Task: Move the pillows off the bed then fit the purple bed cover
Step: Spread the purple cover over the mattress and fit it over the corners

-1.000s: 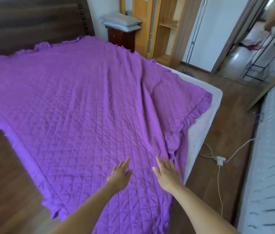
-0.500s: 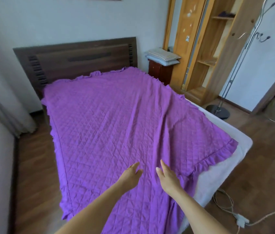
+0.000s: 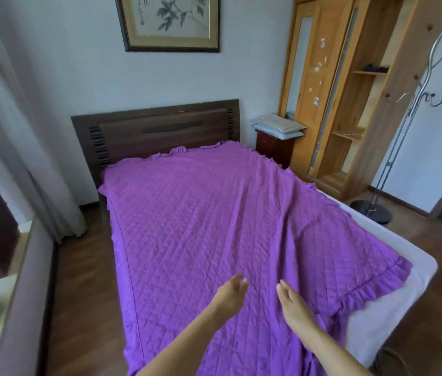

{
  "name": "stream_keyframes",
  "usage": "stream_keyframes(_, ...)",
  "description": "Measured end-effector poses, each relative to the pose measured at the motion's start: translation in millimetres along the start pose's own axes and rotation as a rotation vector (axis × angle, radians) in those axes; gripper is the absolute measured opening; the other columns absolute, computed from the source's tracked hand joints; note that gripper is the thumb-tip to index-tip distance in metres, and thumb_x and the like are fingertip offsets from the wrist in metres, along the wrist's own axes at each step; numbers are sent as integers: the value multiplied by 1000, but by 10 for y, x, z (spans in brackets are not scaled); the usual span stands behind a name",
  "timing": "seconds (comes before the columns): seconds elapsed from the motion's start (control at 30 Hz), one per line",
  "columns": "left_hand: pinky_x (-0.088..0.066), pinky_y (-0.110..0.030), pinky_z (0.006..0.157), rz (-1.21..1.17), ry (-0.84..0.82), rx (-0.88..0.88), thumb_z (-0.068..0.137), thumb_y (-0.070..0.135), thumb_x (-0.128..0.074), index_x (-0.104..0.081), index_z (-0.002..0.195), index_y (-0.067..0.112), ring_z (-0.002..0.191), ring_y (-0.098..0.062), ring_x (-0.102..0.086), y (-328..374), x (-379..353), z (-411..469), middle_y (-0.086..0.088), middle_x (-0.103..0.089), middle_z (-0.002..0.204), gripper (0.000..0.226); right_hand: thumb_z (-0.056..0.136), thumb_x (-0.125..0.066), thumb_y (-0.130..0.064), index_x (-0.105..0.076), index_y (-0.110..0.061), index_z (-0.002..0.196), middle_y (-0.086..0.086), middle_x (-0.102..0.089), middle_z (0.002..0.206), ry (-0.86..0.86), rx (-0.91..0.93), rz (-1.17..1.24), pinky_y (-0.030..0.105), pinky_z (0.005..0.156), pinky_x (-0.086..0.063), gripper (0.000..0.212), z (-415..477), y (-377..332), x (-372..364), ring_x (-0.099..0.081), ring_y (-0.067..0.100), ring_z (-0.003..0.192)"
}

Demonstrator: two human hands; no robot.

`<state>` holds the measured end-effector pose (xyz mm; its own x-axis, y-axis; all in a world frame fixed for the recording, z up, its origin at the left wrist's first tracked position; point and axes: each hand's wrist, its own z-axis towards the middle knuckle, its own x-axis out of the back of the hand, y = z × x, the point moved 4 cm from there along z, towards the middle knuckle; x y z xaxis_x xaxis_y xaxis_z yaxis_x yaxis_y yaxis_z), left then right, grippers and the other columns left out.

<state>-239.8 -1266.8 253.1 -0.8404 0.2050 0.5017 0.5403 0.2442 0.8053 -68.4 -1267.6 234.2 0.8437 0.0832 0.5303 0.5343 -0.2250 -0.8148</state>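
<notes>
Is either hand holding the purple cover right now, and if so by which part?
Nothing is held. The left hand and right hand are open, fingers straight, over the purple cover near its foot end.

Head view, perhaps standing, over bed point(image 3: 419, 270), facing headboard point(image 3: 160, 131)
</notes>
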Motion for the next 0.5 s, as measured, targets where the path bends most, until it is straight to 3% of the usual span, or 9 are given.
stream_keyframes(0.2, -34, -22, 100, -28, 43, -48, 99, 38, -36, -38, 141, 15, 129, -19, -45, 85, 12, -5, -9, -50, 137, 47, 101, -34, -34, -33, -8, 144, 7, -36, 150, -38, 15, -22, 25, 110, -23, 51, 58, -111, -11, -33, 19, 138)
stream_keyframes(0.4, -34, -26, 102, -53, 76, -25, 99, 33, -38, -41, 139, 12, 128, -21, -46, 341, -426, 405, -10, -50, 137, 45, 101, -32, -36, -30, -9, 146, 7, -34, 151, -62, 5, -39, 26, 111, -23, 52, 414, 118, 488, -31, 20, 139)
stream_keyframes(0.5, -40, -29, 96, -81, 71, 11, 99, 33, -38, -43, 137, 13, 119, -23, -52, 580, -836, 695, -8, -53, 130, 43, 101, -31, -37, -30, -10, 146, 6, -34, 151, -69, 0, -35, 26, 111, -22, 52, 676, 346, 905, -31, 19, 140)
